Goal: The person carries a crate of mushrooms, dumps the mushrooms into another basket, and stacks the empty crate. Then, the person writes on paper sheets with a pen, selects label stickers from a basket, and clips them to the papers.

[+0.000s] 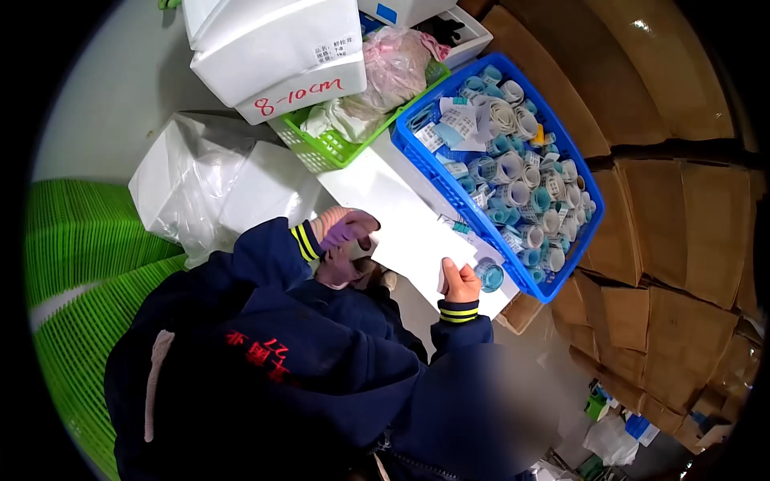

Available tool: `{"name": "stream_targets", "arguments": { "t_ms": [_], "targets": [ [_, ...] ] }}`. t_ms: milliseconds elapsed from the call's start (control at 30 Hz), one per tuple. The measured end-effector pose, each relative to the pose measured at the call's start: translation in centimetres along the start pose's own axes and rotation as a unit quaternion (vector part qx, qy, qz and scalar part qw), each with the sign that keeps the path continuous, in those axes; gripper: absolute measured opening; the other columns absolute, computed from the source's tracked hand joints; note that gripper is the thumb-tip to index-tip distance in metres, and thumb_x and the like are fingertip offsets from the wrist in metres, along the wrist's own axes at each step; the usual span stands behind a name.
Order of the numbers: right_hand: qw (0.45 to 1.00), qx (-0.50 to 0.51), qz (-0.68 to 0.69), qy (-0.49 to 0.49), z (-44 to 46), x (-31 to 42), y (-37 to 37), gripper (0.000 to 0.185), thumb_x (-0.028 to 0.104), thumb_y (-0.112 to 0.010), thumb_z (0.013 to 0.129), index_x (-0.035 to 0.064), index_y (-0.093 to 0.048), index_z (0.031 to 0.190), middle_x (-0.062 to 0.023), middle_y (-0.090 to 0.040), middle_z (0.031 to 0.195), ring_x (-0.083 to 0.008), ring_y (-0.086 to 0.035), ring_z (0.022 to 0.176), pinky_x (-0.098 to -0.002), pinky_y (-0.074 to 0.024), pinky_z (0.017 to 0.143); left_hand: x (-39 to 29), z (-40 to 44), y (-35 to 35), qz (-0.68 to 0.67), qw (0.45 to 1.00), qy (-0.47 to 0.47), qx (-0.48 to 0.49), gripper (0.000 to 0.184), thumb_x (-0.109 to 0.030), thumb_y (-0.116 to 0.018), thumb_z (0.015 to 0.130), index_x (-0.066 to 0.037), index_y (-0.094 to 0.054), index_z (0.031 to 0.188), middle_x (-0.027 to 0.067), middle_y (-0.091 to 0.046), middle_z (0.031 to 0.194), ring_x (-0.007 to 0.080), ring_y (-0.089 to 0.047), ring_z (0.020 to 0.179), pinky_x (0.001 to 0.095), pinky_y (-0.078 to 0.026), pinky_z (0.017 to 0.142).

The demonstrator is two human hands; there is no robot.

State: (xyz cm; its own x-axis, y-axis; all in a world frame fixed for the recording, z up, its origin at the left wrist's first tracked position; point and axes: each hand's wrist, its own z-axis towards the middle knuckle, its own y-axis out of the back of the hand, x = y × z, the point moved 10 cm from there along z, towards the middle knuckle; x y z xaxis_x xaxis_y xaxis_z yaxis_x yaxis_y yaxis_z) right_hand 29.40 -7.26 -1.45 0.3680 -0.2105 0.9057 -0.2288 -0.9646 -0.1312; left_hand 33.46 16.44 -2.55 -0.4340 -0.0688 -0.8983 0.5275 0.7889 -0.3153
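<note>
My right hand (461, 282) is closed on the near right edge of a white sheet of paper (417, 247), thumb on top. The sheet lies over a white tabletop. At its left side is my left hand (346, 228), fingers curled, with a purple tint across them. Whether it grips anything is hard to make out. Just right of my right hand stands a roll of light-blue-backed labels (489, 276). A blue plastic basket (553, 295) beyond it holds many rolled labels, white and light blue, with some loose printed sheets on top.
A green basket (325, 152) with plastic bags sits at the back left, beside a white foam box (281, 76) marked in red. Clear plastic (200, 188) covers another white box. Green stacked crates (96, 232) are at left, brown cartons (658, 216) at right.
</note>
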Motion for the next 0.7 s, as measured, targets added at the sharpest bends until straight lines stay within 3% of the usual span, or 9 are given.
{"name": "stream_targets", "arguments": {
  "t_ms": [67, 133, 167, 200, 267, 333, 467, 600, 700],
  "targets": [
    [1.0, 0.007, -0.006, -0.007, -0.1, 0.0, -0.1, 0.015, 0.013, -0.063, 0.08, -0.0007, -0.063, 0.085, 0.0006, -0.058, 0.065, -0.0039, -0.047, 0.052, -0.0185, -0.0335, 0.046, -0.1, -0.3, 1.3, -0.034, 0.997, -0.061, 0.015, 0.043, -0.014, -0.063, 0.075, 0.002, -0.047, 0.111, 0.0052, -0.059, 0.082, 0.0092, -0.053, 0.076, 0.0246, -0.043, 0.078],
    [1.0, 0.026, 0.013, -0.011, 0.7, -0.3, -1.3, 0.017, 0.012, -0.063, 0.08, -0.0026, -0.062, 0.088, -0.001, -0.06, 0.072, -0.0053, -0.051, 0.06, -0.0192, -0.0389, 0.053, -1.4, -0.2, -0.4, -0.066, 0.998, -0.009, 0.011, 0.036, -0.014, -0.056, 0.08, 0.002, -0.045, 0.11, -0.0007, -0.054, 0.083, 0.0029, -0.044, 0.067, 0.0206, -0.04, 0.075],
    [0.999, 0.035, 0.014, -0.019, 1.2, -0.9, -1.9, 0.02, 0.012, -0.062, 0.08, -0.004, -0.062, 0.092, -0.0023, -0.062, 0.079, -0.0071, -0.054, 0.068, -0.0206, -0.0427, 0.061, 1.2, 0.7, 0.4, -0.193, 0.981, 0.022, 0.0, 0.032, -0.015, -0.055, 0.081, 0.001, -0.048, 0.108, -0.0015, -0.053, 0.082, 0.0026, -0.043, 0.067, 0.0209, -0.041, 0.073],
    [0.998, 0.048, -0.014, -0.027, 1.4, -1.8, -1.8, 0.021, 0.012, -0.062, 0.081, -0.0041, -0.062, 0.094, -0.0031, -0.062, 0.081, -0.0078, -0.054, 0.072, -0.0215, -0.0438, 0.066, -0.1, 1.0, -0.3, -0.132, 0.991, 0.014, -0.026, 0.031, -0.017, -0.055, 0.082, 0.001, -0.05, 0.106, 0.0003, -0.055, 0.085, 0.0052, -0.047, 0.072, 0.0227, -0.042, 0.074],
    [0.998, 0.038, -0.027, -0.031, 1.9, -2.0, -2.3, 0.022, 0.013, -0.061, 0.082, -0.0044, -0.061, 0.096, -0.0034, -0.062, 0.083, -0.0078, -0.054, 0.072, -0.0213, -0.0437, 0.065, -2.6, 1.5, -1.9, -0.006, 0.997, 0.007, -0.079, 0.032, -0.022, -0.056, 0.084, 0.002, -0.055, 0.104, 0.004, -0.06, 0.091, 0.0103, -0.055, 0.081, 0.0263, -0.044, 0.075],
    [0.999, 0.011, 0.023, -0.03, 1.9, -1.6, -2.6, 0.024, 0.015, -0.061, 0.082, -0.0042, -0.061, 0.096, -0.0027, -0.062, 0.082, -0.0073, -0.054, 0.071, -0.0206, -0.0435, 0.064, -1.8, 2.2, -2.1, -0.046, 0.99, 0.061, -0.116, 0.036, -0.022, -0.055, 0.084, 0.004, -0.053, 0.109, 0.0076, -0.06, 0.099, 0.0137, -0.056, 0.089, 0.0275, -0.044, 0.078],
    [0.996, -0.006, 0.032, -0.079, 2.4, -3.9, -1.5, 0.021, 0.014, -0.061, 0.082, -0.0034, -0.062, 0.094, -0.0017, -0.062, 0.079, -0.0067, -0.053, 0.069, -0.0206, -0.0432, 0.063, 0.1, 3.7, -3.1, -0.208, 0.967, 0.079, -0.126, 0.033, -0.019, -0.055, 0.084, 0.004, -0.053, 0.107, 0.0079, -0.061, 0.097, 0.0137, -0.056, 0.088, 0.0282, -0.045, 0.075],
    [0.992, 0.0, 0.078, -0.094, 2.6, -4.6, -0.5, 0.019, 0.013, -0.062, 0.081, -0.0033, -0.062, 0.091, -0.0009, -0.061, 0.076, -0.0061, -0.052, 0.067, -0.0199, -0.0414, 0.06, 2.0, 5.1, -1.2, -0.125, 0.974, 0.116, -0.152, 0.028, -0.014, -0.055, 0.082, 0.005, -0.055, 0.103, 0.0085, -0.061, 0.094, 0.0144, -0.056, 0.086, 0.0295, -0.045, 0.074],
    [0.994, -0.028, 0.042, -0.096, 2.5, -4.4, 2.3, 0.016, 0.012, -0.061, 0.081, -0.0017, -0.062, 0.088, -0.0014, -0.06, 0.069, -0.0066, -0.053, 0.06, -0.0186, -0.0385, 0.052, 2.3, 6.5, -1.1, -0.086, 0.98, 0.095, -0.152, 0.027, -0.013, -0.056, 0.082, 0.005, -0.056, 0.102, 0.0088, -0.062, 0.093, 0.0137, -0.056, 0.083, 0.0286, -0.045, 0.073]
  ]
}}
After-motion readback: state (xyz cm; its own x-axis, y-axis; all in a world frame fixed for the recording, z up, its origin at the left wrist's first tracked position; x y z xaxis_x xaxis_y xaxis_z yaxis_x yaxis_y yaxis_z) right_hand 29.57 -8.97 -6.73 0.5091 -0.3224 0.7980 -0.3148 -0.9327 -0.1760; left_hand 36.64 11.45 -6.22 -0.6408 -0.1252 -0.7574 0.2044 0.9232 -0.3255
